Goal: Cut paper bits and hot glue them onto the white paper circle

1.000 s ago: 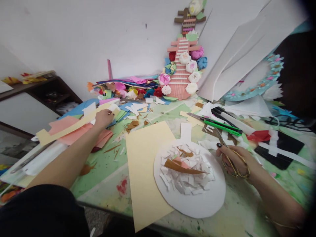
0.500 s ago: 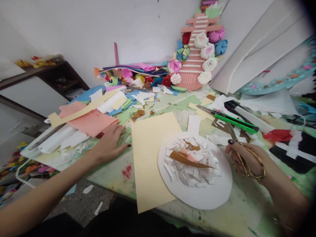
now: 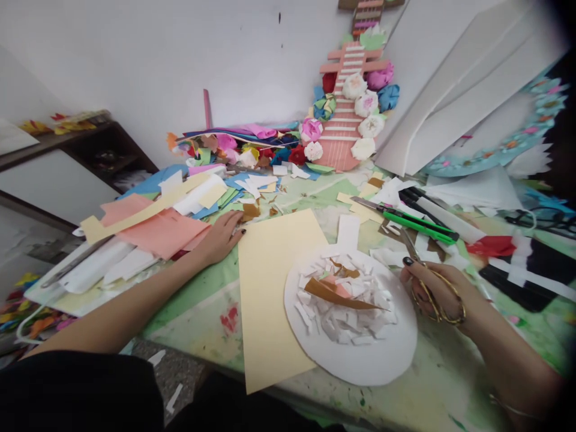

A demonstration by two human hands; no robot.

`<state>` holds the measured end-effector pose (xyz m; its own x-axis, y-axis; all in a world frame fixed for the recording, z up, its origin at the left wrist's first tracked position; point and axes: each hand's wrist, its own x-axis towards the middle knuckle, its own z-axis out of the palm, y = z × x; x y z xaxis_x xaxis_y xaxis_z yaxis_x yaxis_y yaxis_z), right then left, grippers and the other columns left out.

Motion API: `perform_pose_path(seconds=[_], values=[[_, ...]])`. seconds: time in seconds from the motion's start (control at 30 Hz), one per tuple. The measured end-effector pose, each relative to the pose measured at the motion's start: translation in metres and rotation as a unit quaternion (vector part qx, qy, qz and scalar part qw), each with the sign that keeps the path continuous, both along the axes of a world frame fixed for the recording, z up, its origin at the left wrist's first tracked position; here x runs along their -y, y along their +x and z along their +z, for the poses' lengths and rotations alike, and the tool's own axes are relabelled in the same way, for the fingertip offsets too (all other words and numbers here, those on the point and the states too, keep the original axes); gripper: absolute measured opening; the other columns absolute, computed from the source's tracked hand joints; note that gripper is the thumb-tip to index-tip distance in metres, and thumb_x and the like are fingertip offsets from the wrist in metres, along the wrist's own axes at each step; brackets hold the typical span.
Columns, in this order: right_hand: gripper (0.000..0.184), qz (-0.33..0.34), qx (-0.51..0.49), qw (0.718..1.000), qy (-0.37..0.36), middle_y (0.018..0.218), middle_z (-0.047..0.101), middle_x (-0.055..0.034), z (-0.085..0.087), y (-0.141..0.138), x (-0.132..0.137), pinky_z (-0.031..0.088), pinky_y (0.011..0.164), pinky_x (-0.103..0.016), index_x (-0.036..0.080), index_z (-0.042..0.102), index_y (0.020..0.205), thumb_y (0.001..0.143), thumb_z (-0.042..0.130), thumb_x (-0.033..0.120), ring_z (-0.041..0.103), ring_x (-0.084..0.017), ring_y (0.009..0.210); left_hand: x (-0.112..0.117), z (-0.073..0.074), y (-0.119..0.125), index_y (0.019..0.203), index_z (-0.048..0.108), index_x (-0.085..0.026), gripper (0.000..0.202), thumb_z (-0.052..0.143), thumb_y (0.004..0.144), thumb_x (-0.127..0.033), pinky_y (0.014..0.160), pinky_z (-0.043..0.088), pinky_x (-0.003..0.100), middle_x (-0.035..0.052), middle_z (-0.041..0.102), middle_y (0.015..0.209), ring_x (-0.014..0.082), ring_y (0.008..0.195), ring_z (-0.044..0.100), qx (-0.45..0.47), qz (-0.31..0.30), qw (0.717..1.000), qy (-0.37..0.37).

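Observation:
My left hand (image 3: 221,239) rests on the table with its fingers stretched forward, close to a brown paper scrap (image 3: 251,210); it holds nothing that I can see. In my right hand (image 3: 443,291) is a pair of scissors (image 3: 410,245), its gold handles around my fingers and its blades pointing away from me. Beside that hand lies a white round paper piece (image 3: 355,366) with a tab (image 3: 348,231) at its far side. White paper bits (image 3: 360,327) and a brown curved strip (image 3: 339,295) are heaped on it. Under its left side is a cream sheet (image 3: 265,300).
Green craft knives (image 3: 420,225) and black pens (image 3: 427,207) lie at the right. Pink paper (image 3: 162,231) and rolled sheets (image 3: 96,261) cover the left. A pink guitar-shaped piece with paper flowers (image 3: 339,126) leans on the wall. The table edge (image 3: 225,363) is near me.
My left hand has slid forward and a little right, toward the brown scraps. My right hand keeps the scissors beside the white round piece. The view has shifted slightly.

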<state>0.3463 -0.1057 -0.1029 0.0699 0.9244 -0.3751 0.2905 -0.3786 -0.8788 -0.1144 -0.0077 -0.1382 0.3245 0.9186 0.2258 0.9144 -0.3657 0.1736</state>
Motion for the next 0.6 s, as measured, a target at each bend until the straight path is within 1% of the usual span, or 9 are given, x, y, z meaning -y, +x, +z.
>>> perform_pose_path(seconds=[0.13, 0.2, 0.3, 0.37, 0.4, 0.47, 0.5, 0.57, 0.6], values=[[0.047, 0.024, -0.028, 0.999, -0.015, 0.044, 0.039, 0.0057, -0.005, 0.003, 0.001, 0.028, 0.034, -0.02, 0.015, 0.06, 0.074, 0.078, 0.056, 0.062, 0.04, -0.009, 0.034, -0.031, -0.002, 0.008, 0.139, 0.04, -0.007, 0.057, 0.038, 0.09, -0.037, 0.115, 0.019, 0.048, 0.021, 0.03, 0.15, 0.0312, 0.142, 0.021, 0.02, 0.048, 0.996, 0.074], [0.045, 0.033, -0.024, 0.999, -0.007, 0.044, 0.04, 0.0053, -0.007, 0.004, 0.001, 0.028, 0.034, -0.021, 0.016, 0.06, 0.074, 0.079, 0.056, 0.06, 0.041, -0.01, 0.034, -0.046, -0.001, 0.012, 0.129, 0.052, -0.008, 0.05, 0.043, 0.088, -0.035, 0.113, 0.025, 0.045, 0.0201, 0.039, 0.146, 0.0303, 0.138, 0.031, 0.054, 0.079, 0.994, 0.059], [0.044, 0.046, -0.02, 0.999, 0.013, 0.046, 0.043, 0.0043, -0.01, 0.006, 0.001, 0.031, 0.036, -0.021, 0.016, 0.061, 0.075, 0.083, 0.053, 0.058, 0.043, -0.01, 0.036, -0.063, 0.004, 0.015, 0.112, 0.062, -0.013, 0.039, 0.042, 0.087, -0.034, 0.101, 0.041, 0.036, 0.0138, 0.063, 0.122, 0.0252, 0.114, 0.057, 0.098, 0.116, 0.988, 0.034], [0.044, 0.047, -0.018, 0.999, 0.019, 0.045, 0.042, 0.0043, -0.01, 0.006, 0.001, 0.031, 0.036, -0.021, 0.016, 0.061, 0.074, 0.083, 0.052, 0.058, 0.043, -0.01, 0.036, -0.068, 0.007, 0.014, 0.111, 0.062, -0.014, 0.042, 0.033, 0.091, -0.036, 0.091, 0.047, 0.034, 0.0104, 0.069, 0.109, 0.0231, 0.1, 0.063, 0.11, 0.139, 0.983, 0.048], [0.043, 0.047, -0.019, 0.999, 0.017, 0.044, 0.042, 0.0044, -0.01, 0.006, 0.001, 0.031, 0.036, -0.021, 0.016, 0.061, 0.073, 0.084, 0.052, 0.057, 0.043, -0.01, 0.035, -0.069, 0.008, 0.014, 0.113, 0.061, -0.014, 0.045, 0.028, 0.093, -0.037, 0.088, 0.047, 0.034, 0.01, 0.069, 0.106, 0.0226, 0.097, 0.063, 0.116, 0.148, 0.981, 0.054], [0.042, 0.046, -0.021, 0.999, 0.01, 0.044, 0.042, 0.0044, -0.01, 0.005, 0.002, 0.03, 0.035, -0.021, 0.016, 0.06, 0.073, 0.084, 0.053, 0.056, 0.042, -0.009, 0.035, -0.071, 0.008, 0.014, 0.114, 0.06, -0.014, 0.05, 0.023, 0.094, -0.04, 0.088, 0.047, 0.033, 0.0102, 0.068, 0.108, 0.0223, 0.099, 0.062, 0.118, 0.146, 0.981, 0.054], [0.042, 0.046, -0.022, 0.999, 0.008, 0.045, 0.042, 0.0045, -0.01, 0.004, 0.003, 0.031, 0.035, -0.02, 0.016, 0.06, 0.073, 0.084, 0.053, 0.057, 0.042, -0.009, 0.035, -0.071, 0.007, 0.015, 0.114, 0.06, -0.014, 0.05, 0.026, 0.093, -0.043, 0.09, 0.046, 0.034, 0.0103, 0.067, 0.111, 0.0227, 0.102, 0.061, 0.116, 0.137, 0.983, 0.048], [0.043, 0.045, -0.026, 0.999, 0.006, 0.045, 0.042, 0.0047, -0.011, 0.004, 0.003, 0.031, 0.035, -0.02, 0.017, 0.06, 0.074, 0.083, 0.052, 0.059, 0.042, -0.009, 0.035, -0.071, 0.003, 0.018, 0.118, 0.059, -0.015, 0.051, 0.04, 0.087, -0.05, 0.099, 0.041, 0.037, 0.0117, 0.062, 0.123, 0.0257, 0.114, 0.054, 0.094, 0.098, 0.99, 0.033], [0.044, 0.045, -0.026, 0.999, 0.006, 0.045, 0.042, 0.0049, -0.011, 0.004, 0.003, 0.031, 0.035, -0.02, 0.017, 0.059, 0.074, 0.083, 0.052, 0.06, 0.042, -0.009, 0.034, -0.07, 0.001, 0.021, 0.122, 0.057, -0.015, 0.056, 0.047, 0.083, -0.054, 0.103, 0.037, 0.04, 0.013, 0.057, 0.13, 0.0279, 0.12, 0.05, 0.075, 0.076, 0.994, 0.028]])
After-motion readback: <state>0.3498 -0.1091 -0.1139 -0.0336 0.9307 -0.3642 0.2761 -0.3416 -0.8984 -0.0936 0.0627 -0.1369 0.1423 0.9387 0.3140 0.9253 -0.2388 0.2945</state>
